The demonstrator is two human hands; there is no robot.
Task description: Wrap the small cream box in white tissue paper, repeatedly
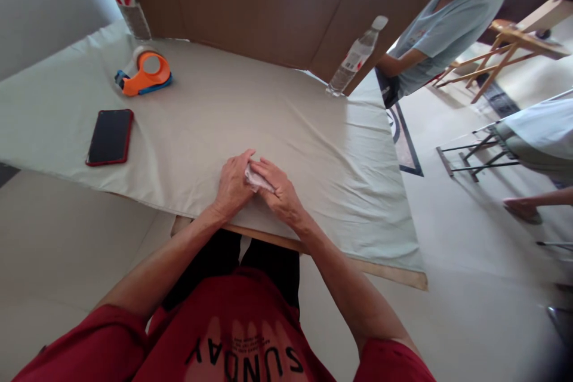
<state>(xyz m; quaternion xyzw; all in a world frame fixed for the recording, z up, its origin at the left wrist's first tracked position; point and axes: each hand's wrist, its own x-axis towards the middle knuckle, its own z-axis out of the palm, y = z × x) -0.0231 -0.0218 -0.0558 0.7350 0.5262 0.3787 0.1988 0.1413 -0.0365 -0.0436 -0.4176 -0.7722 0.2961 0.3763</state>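
Near the front edge of the cloth-covered table, my two hands meet around a small whitish crumpled wad (257, 179), possibly tissue or thin plastic. My left hand (233, 186) presses against its left side, fingers together. From the right, my right hand (281, 194) has its fingers curled over the wad. Part of the wad is covered by the fingers, so its full shape is hidden.
A phone (110, 137) with a red case and an orange tape dispenser (150, 74) lie to the left. Two water bottles (128, 3) (356, 58) stand by a brown cardboard panel (250, 6). A person in a light blue shirt (452, 36) is beyond the right corner.
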